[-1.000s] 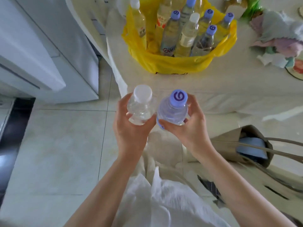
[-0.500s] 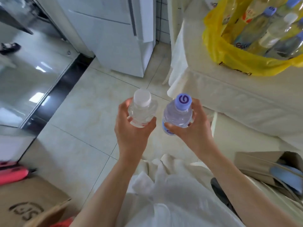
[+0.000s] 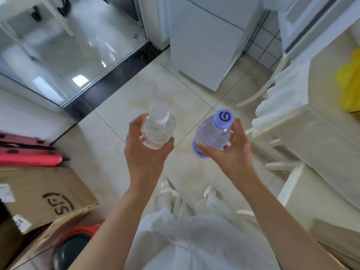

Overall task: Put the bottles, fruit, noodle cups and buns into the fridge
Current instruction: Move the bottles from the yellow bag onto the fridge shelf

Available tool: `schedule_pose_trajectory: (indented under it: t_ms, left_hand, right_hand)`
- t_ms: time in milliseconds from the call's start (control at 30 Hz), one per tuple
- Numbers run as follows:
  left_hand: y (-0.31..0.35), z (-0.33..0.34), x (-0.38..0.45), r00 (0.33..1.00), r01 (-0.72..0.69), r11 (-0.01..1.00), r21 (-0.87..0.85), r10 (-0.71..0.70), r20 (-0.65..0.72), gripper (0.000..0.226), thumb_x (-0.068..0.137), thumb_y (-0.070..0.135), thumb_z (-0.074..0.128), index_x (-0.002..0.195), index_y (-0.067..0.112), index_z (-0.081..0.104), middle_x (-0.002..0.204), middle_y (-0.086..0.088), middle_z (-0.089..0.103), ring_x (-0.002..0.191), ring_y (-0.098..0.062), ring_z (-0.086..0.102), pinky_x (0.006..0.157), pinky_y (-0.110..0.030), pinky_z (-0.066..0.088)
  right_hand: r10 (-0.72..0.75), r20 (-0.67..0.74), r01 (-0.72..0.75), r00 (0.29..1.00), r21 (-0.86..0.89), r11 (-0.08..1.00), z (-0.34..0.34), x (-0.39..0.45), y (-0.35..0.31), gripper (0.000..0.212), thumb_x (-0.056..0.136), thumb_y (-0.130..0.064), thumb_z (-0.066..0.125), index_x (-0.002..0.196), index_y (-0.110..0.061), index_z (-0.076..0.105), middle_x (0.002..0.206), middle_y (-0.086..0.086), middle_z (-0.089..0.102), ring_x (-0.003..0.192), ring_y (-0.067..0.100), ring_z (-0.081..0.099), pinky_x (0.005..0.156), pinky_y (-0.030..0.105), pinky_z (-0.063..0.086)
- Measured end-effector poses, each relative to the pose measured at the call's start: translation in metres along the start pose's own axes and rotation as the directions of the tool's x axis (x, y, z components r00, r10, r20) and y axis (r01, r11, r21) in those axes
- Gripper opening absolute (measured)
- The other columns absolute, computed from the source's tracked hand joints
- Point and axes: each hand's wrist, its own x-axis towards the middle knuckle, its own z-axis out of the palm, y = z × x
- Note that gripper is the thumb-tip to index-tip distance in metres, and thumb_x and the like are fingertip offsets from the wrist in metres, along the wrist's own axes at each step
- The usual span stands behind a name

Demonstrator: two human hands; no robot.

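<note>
Count of items in view, from left to right: one red case (image 3: 29,154) lying flat at the left edge; one cardboard box (image 3: 44,199) just below it, flaps open, with a dark round object inside that cannot be identified; two bottles; one white fridge (image 3: 204,41) standing on the tiled floor (image 3: 120,164) at upper centre; one desk (image 3: 319,117) under a white cloth at the right; one yellow bag (image 3: 350,86) on that desk, cut off by the frame edge, contents not visible.

Bottles: both are held in the air above the floor, in front of the person, well apart from the fridge and from the desk. Neither touches the other.

Left hand (image 3: 145,151): fingers and thumb curled round the body of the white-capped bottle (image 3: 158,129), a clear bottle held roughly upright, cap toward the camera. The grip covers the lower body; the cap and shoulder are exposed.

Right hand (image 3: 231,152): fingers and thumb curled round the blue-capped bottle (image 3: 214,135), a clear bottle with a blue label at its lower part, tilted slightly so its cap leans to the right. The thumb lies across the lower front; the fingers wrap the far side near the neck.

The fridge doors appear closed, though its top is out of frame.
</note>
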Motion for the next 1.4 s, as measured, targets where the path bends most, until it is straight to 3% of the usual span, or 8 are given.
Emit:
schedule_pose_trajectory:
  t_ms: [300,467,667,833,967,1100,1300,1400]
  left_hand:
    - [-0.024,-0.045,0.097,0.999,-0.03,0.999,0.043,0.031,-0.035,0.074,0.063,0.025,0.087,0.125,0.031,0.048,0.111,0.018,0.055,0.104,-0.01,0.055,0.09,-0.032,0.052]
    - [-0.026,-0.035,0.147,0.999,-0.027,1.0,0.003,0.027,-0.017,0.074,0.063,0.028,0.087,0.124,0.038,0.046,0.111,0.03,0.052,0.105,-0.001,0.054,0.084,-0.018,0.047]
    - [-0.012,0.006,0.223,0.998,-0.056,0.998,-0.021,0.057,0.017,0.074,0.062,0.025,0.087,0.116,0.049,0.043,0.108,0.042,0.05,0.101,0.015,0.051,0.076,0.002,0.039]
    - [0.014,0.055,0.3,0.996,-0.061,0.996,-0.059,0.064,0.057,0.072,0.059,0.028,0.085,0.117,0.043,0.046,0.105,0.046,0.048,0.096,0.019,0.051,0.074,0.003,0.04]
    - [0.04,0.094,0.359,0.99,-0.098,0.991,-0.091,0.106,0.091,0.071,0.06,0.021,0.087,0.113,0.045,0.047,0.102,0.043,0.052,0.094,0.017,0.054,0.072,0.002,0.041]
    - [0.061,0.128,0.414,0.977,-0.146,0.985,-0.089,0.158,0.143,0.071,0.06,0.018,0.086,0.113,0.042,0.046,0.101,0.046,0.051,0.092,0.019,0.053,0.07,0.004,0.04]
    - [0.089,0.169,0.504,0.951,-0.166,0.981,-0.096,0.185,0.246,0.069,0.058,0.031,0.089,0.111,0.046,0.048,0.099,0.041,0.056,0.09,0.017,0.057,0.068,-0.001,0.044]
    - [0.102,0.184,0.55,0.93,-0.183,0.975,-0.124,0.213,0.299,0.068,0.058,0.035,0.089,0.112,0.048,0.05,0.1,0.026,0.061,0.09,0.01,0.061,0.068,-0.006,0.048]
  right_hand:
    - [-0.049,0.043,0.051,0.998,-0.04,0.998,0.092,0.056,-0.041,0.066,0.06,-0.021,0.088,0.114,-0.033,0.051,0.108,-0.015,0.061,0.098,0.006,0.061,0.082,0.036,0.056]
    - [-0.024,0.045,0.025,0.999,-0.028,0.999,0.113,0.102,-0.05,0.066,0.058,-0.023,0.087,0.113,-0.034,0.053,0.108,-0.017,0.062,0.099,0.006,0.062,0.085,0.039,0.055]
    - [-0.04,0.035,0.041,0.999,-0.024,0.999,0.115,0.184,-0.067,0.05,0.058,-0.02,0.082,0.1,-0.033,0.057,0.092,-0.011,0.065,0.084,0.008,0.064,0.073,0.026,0.052]
    - [-0.088,0.024,0.088,0.996,-0.021,0.996,0.108,0.273,-0.089,0.044,0.059,-0.027,0.078,0.097,-0.031,0.058,0.09,-0.007,0.065,0.082,0.015,0.065,0.074,0.041,0.056]
    - [-0.091,-0.018,0.091,0.996,0.016,0.996,0.1,0.342,-0.1,0.055,0.059,-0.026,0.082,0.107,-0.033,0.056,0.102,-0.009,0.064,0.093,0.015,0.064,0.079,0.04,0.055]
    - [-0.088,-0.118,0.086,0.989,-0.024,0.996,0.096,0.4,-0.119,0.048,0.057,-0.022,0.08,0.093,-0.04,0.054,0.086,-0.011,0.063,0.072,0.009,0.063,0.064,0.03,0.055]
    - [-0.064,-0.2,0.041,0.978,-0.118,0.992,0.099,0.47,-0.149,0.052,0.052,-0.022,0.075,0.089,-0.041,0.044,0.082,-0.004,0.061,0.074,0.023,0.064,0.07,0.049,0.056]
    - [-0.084,-0.255,0.059,0.963,-0.106,0.993,0.103,0.502,-0.162,0.052,0.054,-0.019,0.077,0.091,-0.038,0.045,0.087,-0.011,0.06,0.071,0.019,0.062,0.068,0.037,0.056]
